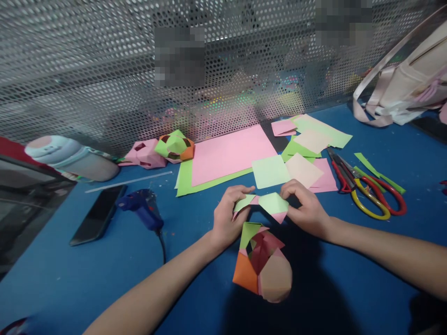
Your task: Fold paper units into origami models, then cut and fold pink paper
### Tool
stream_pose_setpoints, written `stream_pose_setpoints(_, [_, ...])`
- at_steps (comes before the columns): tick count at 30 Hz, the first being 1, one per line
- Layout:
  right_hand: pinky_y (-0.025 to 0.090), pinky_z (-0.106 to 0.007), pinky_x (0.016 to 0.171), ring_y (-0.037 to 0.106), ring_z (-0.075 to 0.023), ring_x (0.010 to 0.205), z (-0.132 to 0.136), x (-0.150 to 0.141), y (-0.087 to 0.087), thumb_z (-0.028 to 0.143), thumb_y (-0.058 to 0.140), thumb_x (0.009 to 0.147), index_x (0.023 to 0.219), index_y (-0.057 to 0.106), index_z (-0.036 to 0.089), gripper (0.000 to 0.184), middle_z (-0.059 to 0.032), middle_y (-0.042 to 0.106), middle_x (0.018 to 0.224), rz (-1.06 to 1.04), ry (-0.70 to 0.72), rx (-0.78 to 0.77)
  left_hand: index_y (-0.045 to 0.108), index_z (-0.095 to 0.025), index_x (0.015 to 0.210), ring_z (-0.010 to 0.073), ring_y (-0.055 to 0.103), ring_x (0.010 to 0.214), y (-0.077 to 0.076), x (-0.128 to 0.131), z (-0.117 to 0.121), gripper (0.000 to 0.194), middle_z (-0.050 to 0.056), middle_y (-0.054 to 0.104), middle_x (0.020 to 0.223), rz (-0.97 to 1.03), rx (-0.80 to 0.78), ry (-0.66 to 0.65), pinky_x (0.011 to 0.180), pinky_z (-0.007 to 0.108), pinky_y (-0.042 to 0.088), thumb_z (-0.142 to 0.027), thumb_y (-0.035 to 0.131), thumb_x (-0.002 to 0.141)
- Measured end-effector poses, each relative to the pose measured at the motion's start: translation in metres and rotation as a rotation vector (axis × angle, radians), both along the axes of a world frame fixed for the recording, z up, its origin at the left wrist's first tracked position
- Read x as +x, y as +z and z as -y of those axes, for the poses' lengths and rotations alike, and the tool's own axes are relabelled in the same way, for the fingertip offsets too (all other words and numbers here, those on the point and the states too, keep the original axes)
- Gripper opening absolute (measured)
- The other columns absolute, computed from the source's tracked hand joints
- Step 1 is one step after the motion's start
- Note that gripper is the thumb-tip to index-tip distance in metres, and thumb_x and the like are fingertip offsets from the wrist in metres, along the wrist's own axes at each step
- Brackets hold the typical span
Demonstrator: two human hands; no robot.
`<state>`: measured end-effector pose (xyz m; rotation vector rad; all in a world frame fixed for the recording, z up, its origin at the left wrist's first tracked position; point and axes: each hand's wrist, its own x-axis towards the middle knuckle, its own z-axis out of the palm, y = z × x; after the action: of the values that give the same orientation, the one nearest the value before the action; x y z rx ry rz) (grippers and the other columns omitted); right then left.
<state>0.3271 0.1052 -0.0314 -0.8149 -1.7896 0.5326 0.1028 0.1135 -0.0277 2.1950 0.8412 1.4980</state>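
My left hand [230,214] and my right hand [303,207] hold the two ends of a folded strip of pale green and pink paper [273,203], fingers closed on it. The strip bends in the middle, above the blue table. Just below it, close to me, sits a partly joined folded-paper shape [275,274] with green, orange, peach and red-pink faces; its top is open and the inside shows. Beyond my hands lie a pale green paper square [270,170] and a peach paper square [304,170].
Left are a blue glue gun [143,209], a phone [98,216], a glue stick [129,182] and a bottle [71,158]. Finished paper shapes [174,146] and pink sheets [230,153] lie behind. Right are scissors [370,188] and a bag [401,79]. A perforated metal screen [122,93] stands behind.
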Motion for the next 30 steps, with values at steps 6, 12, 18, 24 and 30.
stream_pose_setpoints(6, [0.054,-0.038,0.078,0.062,-0.0191,0.088,0.001,0.003,-0.004,0.001,0.058,0.086,0.091,0.054,0.024,0.024,-0.0032,0.056,0.093,-0.21,0.111,-0.028,0.051,-0.019,0.113,0.0296,0.063,0.121,0.004,-0.002,0.0,0.044,0.013,0.059,0.127,0.069,0.108,-0.179,0.087,0.045,0.065,0.009,0.062,0.082])
stream_pose_setpoints(12, [0.055,-0.039,0.079,0.065,-0.0192,0.092,0.0,0.004,-0.003,0.002,0.06,0.088,0.092,0.054,0.025,0.024,-0.0028,0.053,0.097,-0.356,0.186,-0.089,0.051,-0.017,0.115,0.0297,0.062,0.123,0.01,-0.005,-0.001,0.05,0.011,0.06,0.128,0.085,0.171,-0.181,0.087,0.044,0.065,0.014,0.062,0.077])
stream_pose_setpoints(18, [0.057,-0.04,0.081,0.064,-0.0194,0.092,0.001,0.001,-0.006,0.009,0.062,0.089,0.09,0.054,0.024,0.017,-0.003,0.052,0.096,-0.401,0.161,-0.148,0.051,-0.02,0.115,0.028,0.064,0.12,0.01,-0.003,0.001,0.049,0.01,0.06,0.127,0.085,0.173,-0.165,0.087,0.042,0.065,0.01,0.065,0.079])
stream_pose_setpoints(24, [0.055,-0.039,0.079,0.062,-0.0192,0.09,0.004,-0.004,-0.007,0.011,0.064,0.088,0.088,0.051,0.025,0.019,-0.0029,0.053,0.093,-0.38,0.118,-0.172,0.051,-0.02,0.111,0.0282,0.066,0.117,0.003,0.001,0.001,0.041,0.01,0.062,0.119,0.03,0.175,-0.088,0.089,0.043,0.063,0.002,0.068,0.082])
stream_pose_setpoints(30, [0.049,-0.034,0.073,0.057,-0.0177,0.084,0.005,-0.005,-0.004,0.007,0.064,0.085,0.084,0.048,0.024,0.023,-0.0021,0.051,0.089,-0.286,0.036,-0.135,0.05,-0.023,0.105,0.0232,0.069,0.107,0.0,0.003,-0.001,0.031,0.008,0.068,0.109,-0.053,0.135,-0.013,0.086,0.04,0.062,-0.004,0.065,0.086])
